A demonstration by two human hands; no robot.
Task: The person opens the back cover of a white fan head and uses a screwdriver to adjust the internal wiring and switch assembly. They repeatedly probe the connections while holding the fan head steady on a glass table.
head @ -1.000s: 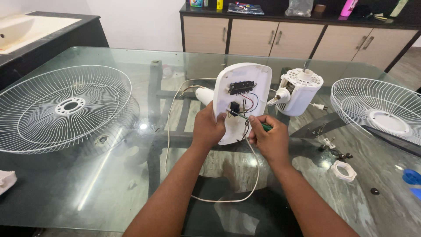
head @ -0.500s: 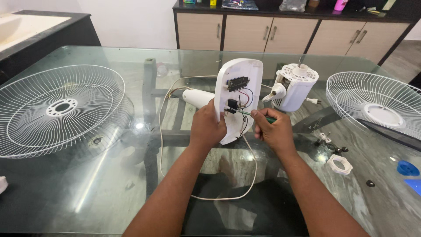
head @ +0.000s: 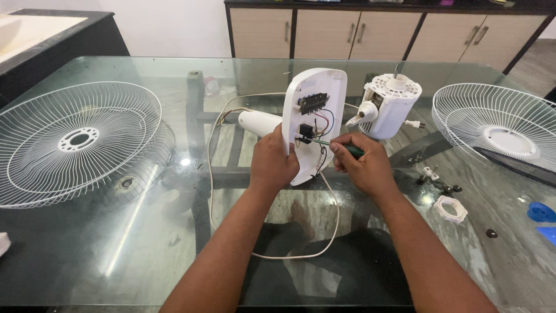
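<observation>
My left hand (head: 273,163) grips the left edge of a white fan base (head: 313,122), holding it upright on the glass table (head: 116,243) with its open underside facing me. Inside it sit a black switch block and red, blue and black wires. My right hand (head: 362,165) holds a green-handled screwdriver (head: 339,147) whose tip points at a black part inside the base. A white fan neck (head: 258,123) sticks out behind the base. A white cord (head: 324,232) loops from it toward me.
A white fan motor (head: 391,104) stands right of the base. Wire fan guards lie at far left (head: 75,139) and far right (head: 498,130). A white plastic nut (head: 450,208), small screws (head: 446,186) and blue parts (head: 541,213) lie at right. Wooden cabinets (head: 359,35) stand behind.
The view has shifted closer and slightly down. My right hand has brought the screwdriver tip onto the black part inside the base; my left hand keeps its grip.
</observation>
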